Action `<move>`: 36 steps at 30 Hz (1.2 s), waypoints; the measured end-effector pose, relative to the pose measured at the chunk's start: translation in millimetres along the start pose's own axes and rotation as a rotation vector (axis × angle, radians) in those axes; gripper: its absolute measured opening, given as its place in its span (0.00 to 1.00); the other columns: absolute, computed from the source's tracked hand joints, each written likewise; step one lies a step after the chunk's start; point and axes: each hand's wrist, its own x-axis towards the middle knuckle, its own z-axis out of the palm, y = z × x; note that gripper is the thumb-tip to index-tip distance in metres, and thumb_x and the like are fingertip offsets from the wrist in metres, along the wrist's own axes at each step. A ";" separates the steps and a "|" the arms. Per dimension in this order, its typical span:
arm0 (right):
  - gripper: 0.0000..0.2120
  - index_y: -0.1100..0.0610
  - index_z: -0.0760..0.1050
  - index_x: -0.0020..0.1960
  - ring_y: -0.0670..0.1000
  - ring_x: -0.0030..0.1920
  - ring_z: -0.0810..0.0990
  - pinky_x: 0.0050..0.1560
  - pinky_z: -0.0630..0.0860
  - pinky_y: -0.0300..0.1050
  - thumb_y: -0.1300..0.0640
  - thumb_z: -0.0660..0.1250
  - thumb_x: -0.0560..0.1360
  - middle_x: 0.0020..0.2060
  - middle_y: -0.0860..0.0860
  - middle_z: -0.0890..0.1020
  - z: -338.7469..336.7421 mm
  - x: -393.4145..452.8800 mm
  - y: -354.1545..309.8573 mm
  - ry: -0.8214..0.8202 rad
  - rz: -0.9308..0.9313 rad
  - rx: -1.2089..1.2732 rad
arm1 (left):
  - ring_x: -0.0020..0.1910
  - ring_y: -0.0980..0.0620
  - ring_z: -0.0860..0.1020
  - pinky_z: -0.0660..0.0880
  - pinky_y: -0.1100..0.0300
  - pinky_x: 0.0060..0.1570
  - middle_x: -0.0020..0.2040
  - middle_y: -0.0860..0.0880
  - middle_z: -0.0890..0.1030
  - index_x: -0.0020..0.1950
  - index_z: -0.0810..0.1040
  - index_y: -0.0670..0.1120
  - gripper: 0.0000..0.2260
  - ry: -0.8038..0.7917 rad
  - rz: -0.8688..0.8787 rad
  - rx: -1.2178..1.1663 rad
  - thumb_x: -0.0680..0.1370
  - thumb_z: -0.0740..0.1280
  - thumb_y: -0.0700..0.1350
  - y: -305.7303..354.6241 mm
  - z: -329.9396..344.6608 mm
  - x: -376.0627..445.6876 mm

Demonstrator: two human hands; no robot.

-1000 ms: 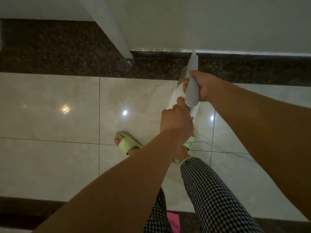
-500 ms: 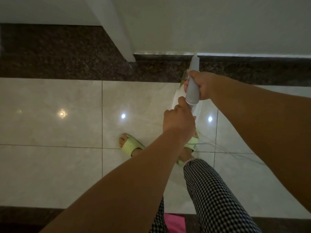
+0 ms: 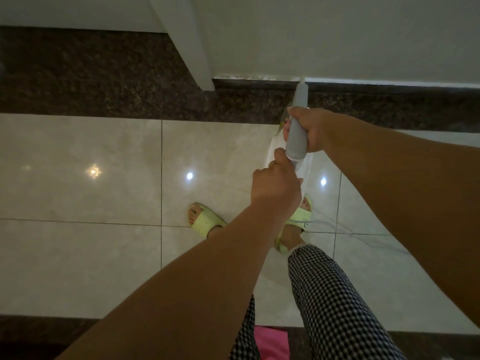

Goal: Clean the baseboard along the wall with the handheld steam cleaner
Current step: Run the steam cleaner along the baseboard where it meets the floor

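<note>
A person stands on a glossy cream tiled floor (image 3: pixel 78 255) and aims a handheld steam cleaner (image 3: pixel 296 136) at the dark speckled baseboard (image 3: pixel 389 87) that runs along the foot of a white wall (image 3: pixel 337 35). The right hand (image 3: pixel 309 128) is wrapped round the cleaner's grey barrel, fingers curled about its left side, while the left hand (image 3: pixel 276 189) grips the white body just behind and below, thumb raised against the rear end of the barrel. The pale nozzle tip (image 3: pixel 302 80) sits at the top edge of the baseboard, where the stone meets the wall; whether it actually touches the surface cannot be told. To the left of the nozzle, a white wall corner (image 3: pixel 192 48) juts forward, and a wide band of dark granite (image 3: pixel 91 74) runs to its left. A thin white cord (image 3: pixel 363 235) trails across the tiles to the right, from beside the person's right foot. Both feet wear light green slippers (image 3: pixel 205 223), set well back from the wall, and black-and-white checked trousers (image 3: pixel 337 307) fill the lower part of the view. Ceiling lights reflect as bright spots in the tiles.
</note>
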 end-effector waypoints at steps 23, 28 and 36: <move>0.17 0.56 0.72 0.59 0.48 0.35 0.78 0.33 0.78 0.41 0.47 0.69 0.76 0.39 0.51 0.80 44.3 -6.8 6.2 0.040 0.013 -0.089 | 0.48 0.47 0.81 0.73 0.55 0.47 0.52 0.47 0.79 0.68 0.59 0.41 0.24 0.030 -0.017 -0.056 0.79 0.64 0.53 -35.0 -10.6 -6.4; 0.18 0.56 0.72 0.60 0.48 0.37 0.78 0.39 0.78 0.44 0.46 0.68 0.76 0.40 0.51 0.79 50.2 -6.0 7.0 0.061 -0.006 -0.104 | 0.47 0.46 0.81 0.73 0.55 0.47 0.52 0.47 0.79 0.68 0.59 0.41 0.25 0.030 -0.020 -0.048 0.79 0.64 0.53 -39.9 -12.4 -6.8; 0.20 0.56 0.72 0.62 0.48 0.36 0.78 0.35 0.77 0.44 0.47 0.69 0.75 0.40 0.51 0.79 60.5 -6.9 7.8 0.066 -0.002 -0.137 | 0.46 0.46 0.81 0.75 0.53 0.48 0.51 0.46 0.79 0.67 0.60 0.41 0.24 0.027 -0.024 -0.081 0.79 0.65 0.53 -46.2 -15.2 -8.9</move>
